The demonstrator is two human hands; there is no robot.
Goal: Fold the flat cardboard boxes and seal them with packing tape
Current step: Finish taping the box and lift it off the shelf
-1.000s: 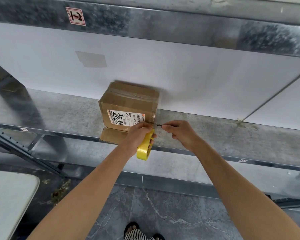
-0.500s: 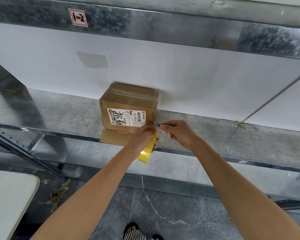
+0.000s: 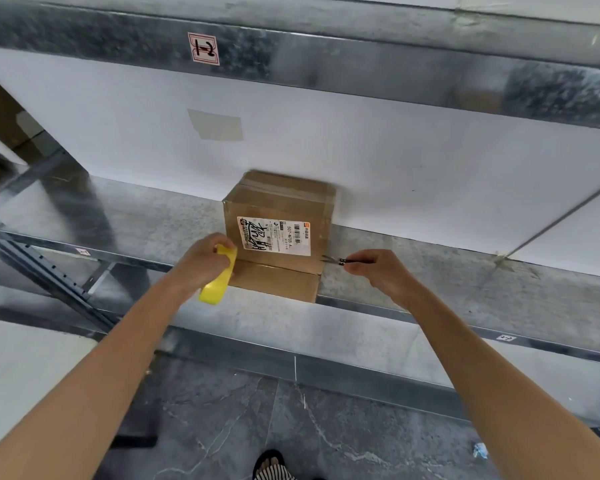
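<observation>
While the left hand [image 3: 201, 263] grips the yellow tape roll [image 3: 217, 289] at centre frame, just beside the cardboard box [image 3: 284, 197]'s lower left corner, the right hand [image 3: 378, 271] pinches a small cutting tool [image 3: 336, 260]. Its tip points left at the lower right edge of the box, which sits on the metal shelf [image 3: 153, 216] beyond.

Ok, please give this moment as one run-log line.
left hand: grips yellow tape roll, left of cardboard box | right hand: pinches small scissors at box's lower right corner | box: closed, on metal shelf, label facing camera

Matt brown cardboard box [image 3: 280, 216] on dull, mottled metal shelf [image 3: 118, 216]
</observation>
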